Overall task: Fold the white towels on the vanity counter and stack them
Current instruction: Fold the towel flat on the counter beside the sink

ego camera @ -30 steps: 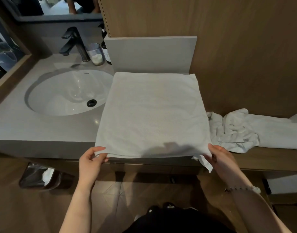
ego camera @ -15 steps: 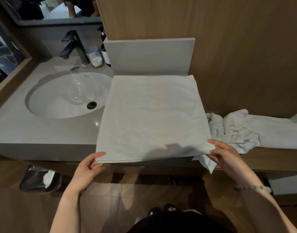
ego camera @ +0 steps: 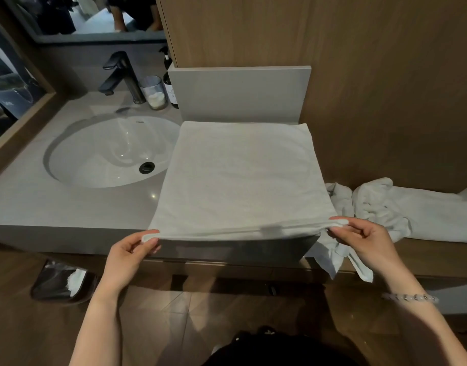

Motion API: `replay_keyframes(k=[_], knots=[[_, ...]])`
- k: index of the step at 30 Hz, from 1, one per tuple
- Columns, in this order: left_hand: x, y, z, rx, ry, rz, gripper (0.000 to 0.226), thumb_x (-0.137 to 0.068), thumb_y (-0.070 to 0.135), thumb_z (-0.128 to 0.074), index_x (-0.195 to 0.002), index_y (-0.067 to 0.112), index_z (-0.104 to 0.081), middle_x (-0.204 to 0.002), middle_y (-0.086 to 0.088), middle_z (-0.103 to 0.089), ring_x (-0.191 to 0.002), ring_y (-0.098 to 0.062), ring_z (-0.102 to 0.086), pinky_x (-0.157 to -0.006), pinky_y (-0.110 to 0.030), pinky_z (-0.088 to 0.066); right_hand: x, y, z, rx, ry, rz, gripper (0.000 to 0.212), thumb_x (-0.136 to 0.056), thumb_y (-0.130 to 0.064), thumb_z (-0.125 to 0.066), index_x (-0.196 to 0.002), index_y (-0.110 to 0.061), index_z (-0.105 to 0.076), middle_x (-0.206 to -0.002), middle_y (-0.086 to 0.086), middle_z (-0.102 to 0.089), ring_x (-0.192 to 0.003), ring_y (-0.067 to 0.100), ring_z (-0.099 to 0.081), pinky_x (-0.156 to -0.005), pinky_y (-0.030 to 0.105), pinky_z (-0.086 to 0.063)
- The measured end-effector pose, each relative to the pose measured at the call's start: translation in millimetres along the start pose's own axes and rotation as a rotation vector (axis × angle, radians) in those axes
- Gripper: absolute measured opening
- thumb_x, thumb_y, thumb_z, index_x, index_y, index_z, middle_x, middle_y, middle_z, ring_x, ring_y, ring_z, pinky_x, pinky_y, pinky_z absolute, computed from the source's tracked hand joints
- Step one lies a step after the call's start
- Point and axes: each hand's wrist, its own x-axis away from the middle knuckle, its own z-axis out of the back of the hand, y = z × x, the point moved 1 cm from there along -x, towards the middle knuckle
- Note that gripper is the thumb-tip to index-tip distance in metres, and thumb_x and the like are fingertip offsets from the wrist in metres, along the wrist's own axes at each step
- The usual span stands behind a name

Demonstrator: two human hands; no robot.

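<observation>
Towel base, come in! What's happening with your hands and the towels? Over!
Left hand and right hand pinching near corners of flat towel. Crumpled towels waiting right. Nothing in the way. Over.

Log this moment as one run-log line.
left hand: grip on near-left corner | right hand: grip on near-right corner | flat towel: spread on counter | crumpled towels: unfolded, right

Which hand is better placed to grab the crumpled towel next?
Right. The right hand sits beside the crumpled towel; the left hand is across the flat towel, at its far corner. Both pinch corners now.
</observation>
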Motion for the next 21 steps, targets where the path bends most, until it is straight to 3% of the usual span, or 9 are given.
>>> replay_keyframes(k=[1, 3, 5, 7, 9, 12, 16, 21], knots=[[-1, 2, -2, -0.007, 0.028, -0.021, 0.020, -0.087, 0.003, -0.059, -0.089, 0.021, -0.067, -0.080, 0.006, -0.071, -0.071, -0.005, -0.068, -0.069, -0.010, -0.052, -2, -1, -1, 0.000, 0.024, 0.015, 0.031, -0.057, -0.056, -0.077, -0.077, -0.033, -0.075, -0.079, 0.003, -0.073, -0.076, 0.013, -0.069, -0.068, 0.015, -0.055], [-3, 5, -4, -0.104, 0.100, -0.074, 0.010, -0.087, 0.008, -0.061, -0.088, 0.016, -0.067, -0.084, 0.005, -0.067, -0.079, -0.009, -0.062, -0.076, -0.016, -0.049, -8, -3, -6, 0.021, 0.088, 0.063, 0.007, -0.073, -0.036, -0.072, -0.073, -0.030, -0.073, -0.077, -0.001, -0.072, -0.077, 0.016, -0.067, -0.069, 0.020, -0.055], [-7, 9, -7, -0.246, 0.174, -0.115, 0.009, -0.088, 0.014, -0.061, -0.094, 0.010, -0.067, -0.096, 0.000, -0.060, -0.090, -0.014, -0.055, -0.081, -0.023, -0.041, -16, -3, -9, 0.099, 0.177, 0.105, 0.004, -0.081, -0.021, -0.068, -0.078, -0.023, -0.069, -0.083, 0.003, -0.065, -0.081, 0.013, -0.059, -0.072, 0.020, -0.048], [-11, 15, -10, -0.258, 0.191, -0.154, 0.015, -0.091, 0.016, -0.057, -0.102, 0.009, -0.065, -0.106, -0.001, -0.057, -0.100, -0.015, -0.052, -0.086, -0.026, -0.037, -22, -5, -12, 0.155, 0.228, 0.140, 0.006, -0.084, -0.019, -0.066, -0.088, -0.015, -0.068, -0.094, 0.002, -0.057, -0.090, 0.012, -0.052, -0.073, 0.011, -0.041], [-14, 24, -15, -0.224, 0.180, -0.175, 0.016, -0.094, 0.017, -0.051, -0.104, 0.011, -0.062, -0.101, 0.000, -0.060, -0.094, -0.014, -0.054, -0.080, -0.023, -0.038, -28, -8, -15, 0.139, 0.222, 0.168, 0.014, -0.088, -0.020, -0.061, -0.095, -0.010, -0.067, -0.103, 0.001, -0.058, -0.097, 0.012, -0.053, -0.077, 0.012, -0.040], [-23, 36, -23, -0.235, 0.188, -0.206, 0.012, -0.097, 0.017, -0.046, -0.098, 0.010, -0.056, -0.079, 0.003, -0.057, -0.073, -0.008, -0.051, -0.063, -0.019, -0.038, -33, -14, -24, 0.099, 0.225, 0.185, 0.014, -0.094, -0.025, -0.052, -0.089, -0.017, -0.063, -0.086, 0.005, -0.062, -0.078, 0.012, -0.056, -0.065, 0.017, -0.041], [-44, 44, -31, -0.254, 0.177, -0.238, 0.012, -0.098, 0.020, -0.044, -0.097, 0.011, -0.052, -0.084, -0.002, -0.055, -0.080, -0.017, -0.051, -0.064, -0.026, -0.040, -47, -14, -32, 0.144, 0.298, 0.189, 0.034, -0.095, -0.027, -0.049, -0.089, 0.006, -0.056, -0.080, 0.027, -0.055, -0.067, 0.028, -0.048, -0.056, 0.028, -0.035], [-69, 54, -42, -0.352, 0.186, -0.289, 0.013, -0.098, 0.021, -0.043, -0.092, 0.012, -0.050, -0.078, 0.004, -0.053, -0.074, -0.015, -0.049, -0.062, -0.025, -0.038, -65, -13, -36, 0.240, 0.380, 0.153, 0.031, -0.096, -0.028, -0.048, -0.081, -0.002, -0.054, -0.072, 0.011, -0.054, -0.064, 0.017, -0.046, -0.057, 0.028, -0.035]])
